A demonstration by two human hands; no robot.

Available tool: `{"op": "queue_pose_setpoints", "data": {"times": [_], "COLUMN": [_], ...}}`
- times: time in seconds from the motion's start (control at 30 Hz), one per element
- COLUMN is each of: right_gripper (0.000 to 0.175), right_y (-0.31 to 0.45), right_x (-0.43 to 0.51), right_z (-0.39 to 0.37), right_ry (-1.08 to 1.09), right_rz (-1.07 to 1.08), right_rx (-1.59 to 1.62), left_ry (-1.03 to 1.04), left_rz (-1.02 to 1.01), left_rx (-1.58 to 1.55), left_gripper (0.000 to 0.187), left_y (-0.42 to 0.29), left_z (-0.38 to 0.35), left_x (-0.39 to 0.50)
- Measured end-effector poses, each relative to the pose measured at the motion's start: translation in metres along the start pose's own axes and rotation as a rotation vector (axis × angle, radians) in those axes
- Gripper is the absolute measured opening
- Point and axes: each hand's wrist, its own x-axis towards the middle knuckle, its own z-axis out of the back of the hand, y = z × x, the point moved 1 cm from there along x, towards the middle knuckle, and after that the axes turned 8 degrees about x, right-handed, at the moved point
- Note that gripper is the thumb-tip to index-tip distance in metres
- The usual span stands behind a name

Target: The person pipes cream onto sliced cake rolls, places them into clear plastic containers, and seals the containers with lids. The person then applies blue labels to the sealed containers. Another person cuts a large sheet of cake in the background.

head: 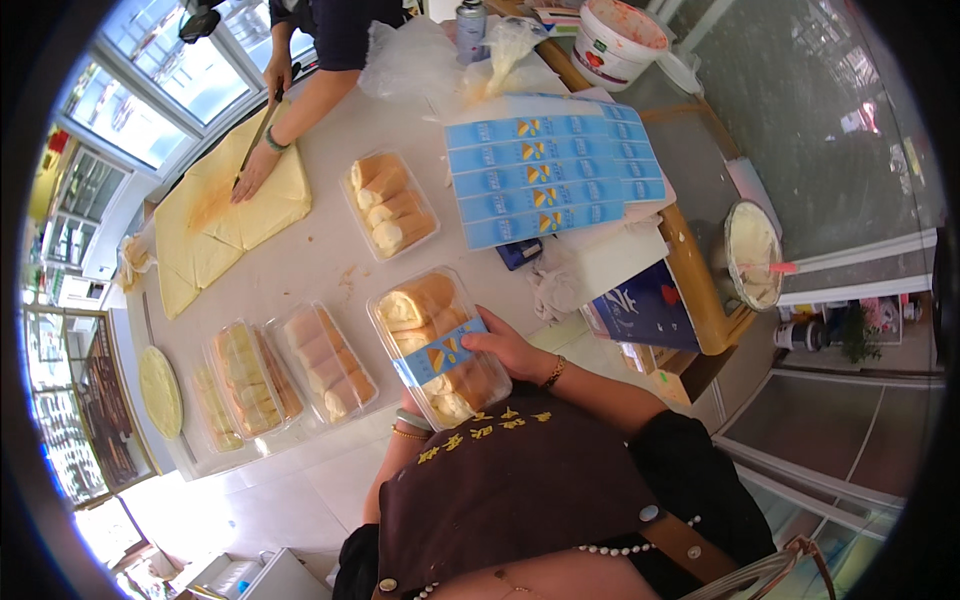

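Note:
Between my hands is a clear plastic box (495, 379) of cream-filled cake rolls (427, 296), tilted towards me at the table's near edge. A blue printed label strip (441, 352) wraps across its middle. My right hand (506, 341) grips the right side, thumb on the end of the strip. On the lower left, my left hand (411, 405) supports the box; its fingers are mostly hidden behind it. Just left, on the table, lies another box of rolls (330, 360). Further left are overlapping boxes of sliced cake (251, 375). Beyond my box sits a third box of rolls (390, 202).
Sheets of blue labels (536, 172) lie at the right of the table (330, 255). Across it, another person's hand (257, 171) rests on a large yellow sheet cake (262, 217) beside a long knife (259, 142). A cream bowl (752, 255) and a white bucket (611, 56) stand right.

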Motion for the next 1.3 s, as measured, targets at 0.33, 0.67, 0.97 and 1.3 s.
{"op": "queue_pose_setpoints", "data": {"times": [0.33, 0.67, 0.97, 1.3], "right_gripper": [0.066, 0.052, 0.031, 0.036], "right_y": [0.037, 0.035, 0.168, 0.199], "right_x": [0.005, 0.018, 0.026, 0.081], "right_z": [0.015, 0.042, 0.054, 0.101], "right_ry": [-0.130, -0.144, 0.149, -0.219], "right_rz": [0.253, 0.069, -0.041, 0.870], "right_rx": [-0.440, -0.731, -0.857, -1.457], "left_ry": [-0.190, -0.365, -0.653, -0.333], "left_rz": [-0.513, -0.272, -0.423, -0.866], "left_rx": [0.578, 0.820, 1.739, 1.556], "left_gripper": [0.045, 0.040, 0.047, 0.050], "left_y": [-0.013, -0.016, -0.023, -0.098], "left_z": [-0.038, -0.043, -0.075, -0.189], "left_x": [-0.014, 0.013, 0.038, 0.210]}}
